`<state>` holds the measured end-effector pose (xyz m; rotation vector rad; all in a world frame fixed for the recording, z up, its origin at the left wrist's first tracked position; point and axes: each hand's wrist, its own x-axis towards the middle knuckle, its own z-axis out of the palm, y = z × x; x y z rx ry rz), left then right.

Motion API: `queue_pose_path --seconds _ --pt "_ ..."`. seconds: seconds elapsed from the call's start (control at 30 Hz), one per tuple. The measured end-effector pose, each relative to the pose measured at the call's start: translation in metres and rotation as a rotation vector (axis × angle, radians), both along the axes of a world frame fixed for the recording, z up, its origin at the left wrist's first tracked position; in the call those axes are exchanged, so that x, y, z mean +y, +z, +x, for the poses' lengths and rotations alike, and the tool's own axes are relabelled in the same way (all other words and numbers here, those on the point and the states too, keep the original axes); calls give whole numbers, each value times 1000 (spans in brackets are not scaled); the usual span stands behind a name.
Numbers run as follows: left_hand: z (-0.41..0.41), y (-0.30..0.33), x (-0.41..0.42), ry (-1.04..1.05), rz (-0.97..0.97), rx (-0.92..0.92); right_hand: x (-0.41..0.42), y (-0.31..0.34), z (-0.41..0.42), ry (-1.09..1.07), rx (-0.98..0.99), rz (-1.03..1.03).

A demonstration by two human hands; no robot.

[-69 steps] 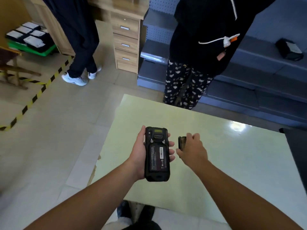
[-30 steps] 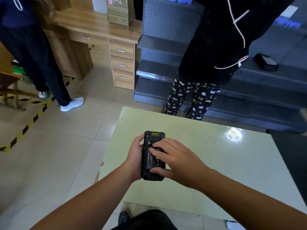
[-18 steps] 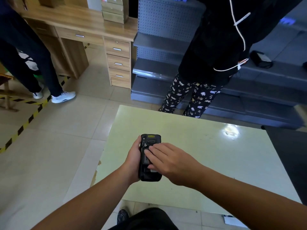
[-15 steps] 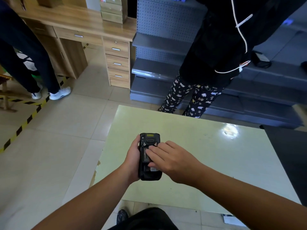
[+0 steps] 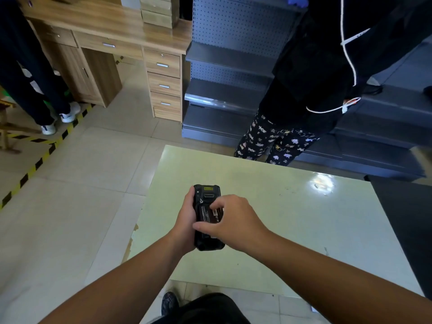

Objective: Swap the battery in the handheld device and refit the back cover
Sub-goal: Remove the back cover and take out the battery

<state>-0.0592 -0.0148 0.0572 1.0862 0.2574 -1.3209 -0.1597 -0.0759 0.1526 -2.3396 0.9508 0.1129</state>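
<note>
My left hand (image 5: 185,217) grips a black handheld device (image 5: 207,195) from its left side, back face up, above the near left part of a pale green table (image 5: 292,218). The back cover is off and is not in view. A black battery (image 5: 208,213) with a printed label sits tilted in the open bay, its upper end raised. My right hand (image 5: 233,218) pinches that battery, index finger at its top edge and thumb at its lower edge. The device's lower end shows below my right thumb.
A person in patterned trousers (image 5: 275,141) stands at the table's far edge, before grey metal shelving (image 5: 224,66). A wooden desk with drawers (image 5: 163,76) is at the back left, with another person's legs (image 5: 35,90) beside it. Yellow-black floor tape (image 5: 37,162) runs along the left.
My right hand went from lying flat on the device's back to pinching the battery with finger and thumb, and the battery's top end has tilted up. My left hand kept its hold.
</note>
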Motion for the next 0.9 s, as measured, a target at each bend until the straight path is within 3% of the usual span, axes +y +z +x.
queue_pose_path --seconds 0.23,0.47,0.67,0.9 --pt "-4 -4 -8 -10 -20 -5 0 3 13 41 206 43" --pt "4 -20 -20 -11 -7 75 -4 -9 -12 122 252 71" --pt "-1 -46 -38 3 33 92 -16 -23 -30 69 241 149" --pt "5 -96 -46 -64 355 -221 -49 -47 -40 -129 164 113"
